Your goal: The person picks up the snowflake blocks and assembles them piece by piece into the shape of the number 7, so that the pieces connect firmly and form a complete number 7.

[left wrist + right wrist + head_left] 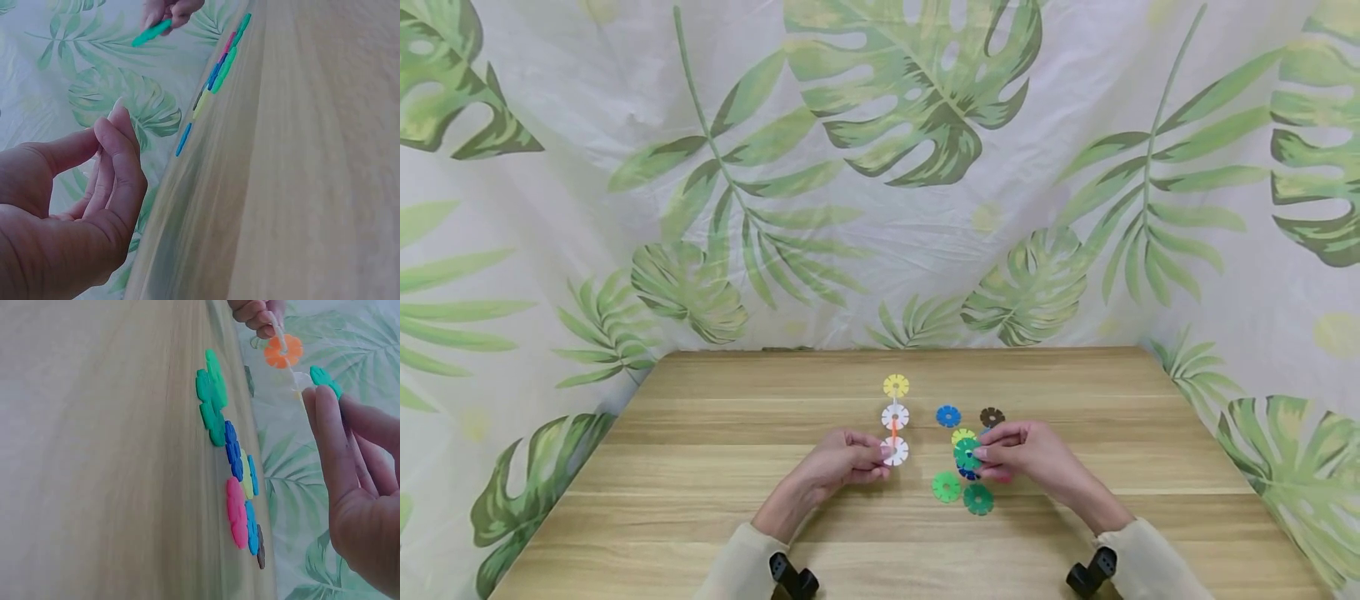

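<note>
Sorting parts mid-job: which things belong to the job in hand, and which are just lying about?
In the job:
disc chain, in left hand
green disc, in right hand

Lying loose, perhaps spares:
other green discs
blue discs
yellow disc
pink disc
brown disc

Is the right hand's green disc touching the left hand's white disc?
Apart: the head view shows table between the held green disc and held white disc.

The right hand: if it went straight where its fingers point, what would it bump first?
Probably the white wheel in the left hand. The green wheel in the right hand would touch it first, but I can't tell if both are equally high, so it might miss.
</note>
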Demonstrator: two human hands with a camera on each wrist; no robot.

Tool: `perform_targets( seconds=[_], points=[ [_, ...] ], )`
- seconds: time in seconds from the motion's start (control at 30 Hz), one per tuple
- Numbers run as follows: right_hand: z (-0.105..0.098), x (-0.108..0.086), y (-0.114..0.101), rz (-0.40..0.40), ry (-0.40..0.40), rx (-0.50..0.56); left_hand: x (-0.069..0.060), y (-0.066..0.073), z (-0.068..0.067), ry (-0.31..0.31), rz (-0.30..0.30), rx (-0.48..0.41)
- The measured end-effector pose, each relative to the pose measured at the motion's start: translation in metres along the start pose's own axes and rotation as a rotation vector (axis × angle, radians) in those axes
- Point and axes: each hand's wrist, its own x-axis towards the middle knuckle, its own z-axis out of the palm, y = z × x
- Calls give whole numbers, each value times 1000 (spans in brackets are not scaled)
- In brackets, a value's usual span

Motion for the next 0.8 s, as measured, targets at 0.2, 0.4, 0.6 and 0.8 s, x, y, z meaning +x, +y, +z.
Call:
perform_targets(
  seconds=[0.2, 0.4, 0.6, 0.8],
  points=[
    [10, 10, -3, -22, 17, 38, 2, 3, 3, -3, -2, -10],
    [21, 17, -6, -47, 6, 27, 3, 5, 5, -10, 3, 0],
    [29, 23, -7, -87, 21, -38, 5, 5, 6, -12, 1, 4],
    [35, 32, -5, -106, 16, -8, 7, 6, 7, -12, 6, 5]
  ],
)
